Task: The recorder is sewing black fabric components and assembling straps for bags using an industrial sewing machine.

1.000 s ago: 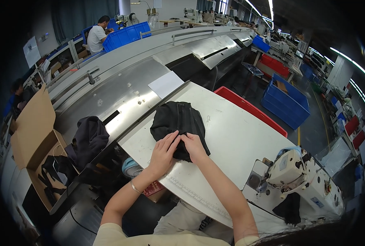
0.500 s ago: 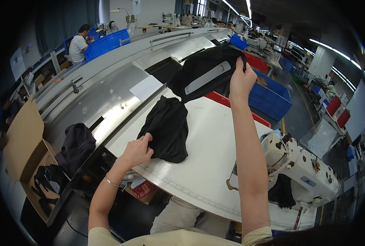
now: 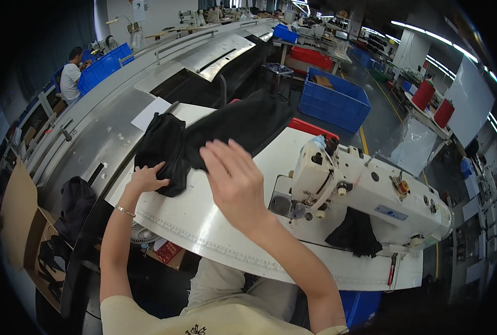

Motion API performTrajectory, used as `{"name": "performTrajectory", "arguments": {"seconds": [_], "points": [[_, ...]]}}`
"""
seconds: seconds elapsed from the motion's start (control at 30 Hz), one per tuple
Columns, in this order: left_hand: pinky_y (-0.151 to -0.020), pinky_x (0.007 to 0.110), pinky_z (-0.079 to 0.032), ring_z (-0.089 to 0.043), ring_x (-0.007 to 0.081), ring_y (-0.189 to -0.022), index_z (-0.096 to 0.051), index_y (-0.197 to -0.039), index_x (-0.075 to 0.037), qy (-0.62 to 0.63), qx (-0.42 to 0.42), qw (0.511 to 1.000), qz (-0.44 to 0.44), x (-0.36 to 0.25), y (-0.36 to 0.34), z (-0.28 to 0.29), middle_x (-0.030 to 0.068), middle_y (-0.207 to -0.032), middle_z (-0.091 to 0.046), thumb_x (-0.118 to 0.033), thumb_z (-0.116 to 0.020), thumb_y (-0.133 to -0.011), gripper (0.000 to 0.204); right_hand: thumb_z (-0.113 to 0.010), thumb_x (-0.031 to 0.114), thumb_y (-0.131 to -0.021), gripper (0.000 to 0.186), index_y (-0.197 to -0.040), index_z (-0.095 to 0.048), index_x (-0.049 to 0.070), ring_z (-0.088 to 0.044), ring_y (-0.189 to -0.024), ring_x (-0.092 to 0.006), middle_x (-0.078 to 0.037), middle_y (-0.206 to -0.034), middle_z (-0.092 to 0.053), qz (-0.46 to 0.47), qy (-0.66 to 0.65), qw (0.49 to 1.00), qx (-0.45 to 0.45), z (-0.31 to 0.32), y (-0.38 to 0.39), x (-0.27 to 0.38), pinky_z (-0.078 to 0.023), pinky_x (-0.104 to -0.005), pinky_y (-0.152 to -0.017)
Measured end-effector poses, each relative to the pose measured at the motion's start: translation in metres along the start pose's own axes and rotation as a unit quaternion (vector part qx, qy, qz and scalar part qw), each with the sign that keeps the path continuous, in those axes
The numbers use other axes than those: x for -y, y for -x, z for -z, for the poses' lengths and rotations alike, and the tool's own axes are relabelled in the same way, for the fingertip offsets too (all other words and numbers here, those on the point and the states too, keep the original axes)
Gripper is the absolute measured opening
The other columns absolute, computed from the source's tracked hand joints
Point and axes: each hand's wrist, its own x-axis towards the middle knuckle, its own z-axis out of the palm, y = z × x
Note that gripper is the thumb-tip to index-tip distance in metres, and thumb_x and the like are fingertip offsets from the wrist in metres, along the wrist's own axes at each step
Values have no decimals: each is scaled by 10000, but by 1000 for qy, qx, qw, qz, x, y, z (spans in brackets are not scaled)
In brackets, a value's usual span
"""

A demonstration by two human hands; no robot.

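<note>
A: Where is the black cloth?

B: On the left part of the white surface (image 3: 204,215) — a crumpled bundle (image 3: 162,139), with a flatter black panel (image 3: 243,120) just to its right, stretching past the far edge. I can't tell whether the two are one piece.

A: And the left hand (image 3: 147,178)?

B: It rests on the near end of the bundle, grip apart, thumb and fingers spread over the fabric. A bracelet (image 3: 125,211) circles that wrist.

A: The right hand (image 3: 236,184)?

B: Raised in front of the panel, slightly blurred — grip apart too, fingers stretched out. Whether it touches the cloth, I can't tell.

A: What stands around them?

B: A white sewing machine (image 3: 382,187) to the right, a small dark cloth (image 3: 353,231) beneath its arm, white paper (image 3: 149,114) beside the bundle's far end, and a big blue bin (image 3: 334,106) on the floor beyond.
</note>
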Motion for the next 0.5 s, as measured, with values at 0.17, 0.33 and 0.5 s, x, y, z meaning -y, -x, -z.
{"name": "performTrajectory", "arguments": {"seconds": [0.17,0.33,0.5], "points": [[-965,470,-363,-422,454,-1140,-408,-1329,-197,84,-85,992,-41,1,8,9,264,-1233,-461,-529,-538,-786,650,-551,38,-709,358,-1055,-565,-54,-506,-1113,-320,-192,-1089,-564,-111,-14,959,260,65,178,44,-318,-497,-1021],[-744,391,-456,-537,295,-884,-611,-1045,-45,141,-371,888,-231,-68,67,15,153,-1017,-544,-196,-577,-854,246,-551,64,-729,361,-1079,-554,-23,-516,-1098,-316,-171,-1113,-556,-97,66,949,292,73,192,79,-353,-493,-995],[-690,331,-500,-555,266,-839,-600,-1005,15,264,-133,788,-540,-194,162,5,116,-937,-535,-126,-636,-807,246,-523,180,-751,362,-1049,-548,-24,-574,-939,-276,-155,-1014,-584,-5,135,923,360,37,178,98,-431,-430,-885]]}}
